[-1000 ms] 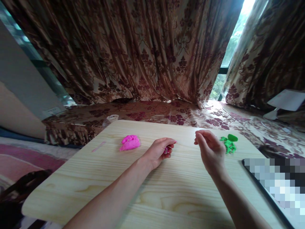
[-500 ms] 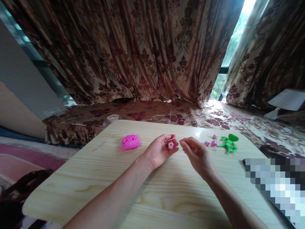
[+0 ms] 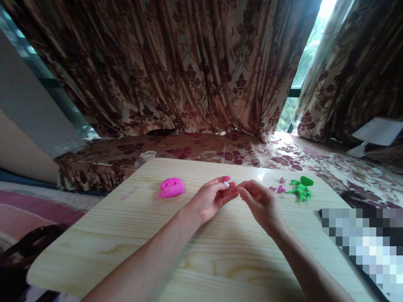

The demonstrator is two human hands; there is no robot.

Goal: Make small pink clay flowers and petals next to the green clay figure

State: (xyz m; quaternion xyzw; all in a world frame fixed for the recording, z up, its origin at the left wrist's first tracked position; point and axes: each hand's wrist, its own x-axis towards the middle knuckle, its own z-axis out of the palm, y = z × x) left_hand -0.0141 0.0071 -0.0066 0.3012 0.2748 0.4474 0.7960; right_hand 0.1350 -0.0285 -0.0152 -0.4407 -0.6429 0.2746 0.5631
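Observation:
Above the middle of the table, my left hand is closed on a small clay ball, whose white side shows near the thumb and fingertips. My right hand is pinched, its fingertips close to those of the left. Whatever sits in that pinch is too small to make out. Several small pink-and-white clay balls lie just beyond the right hand, beside a green clay figure with thin limbs and a leaf-like piece. Left of my left hand rests a lump of bright pink clay.
A thin pink strip lies on the left of the wooden table. A clear plastic cup stands by the far left edge. At the right edge is a dark-framed device with a blurred-out screen. A white lamp stands behind.
The ball has turned or shifted in my left fingers, now showing white instead of its pink spots. My left fingers have curled, and the fingertips of both hands have come closer together.

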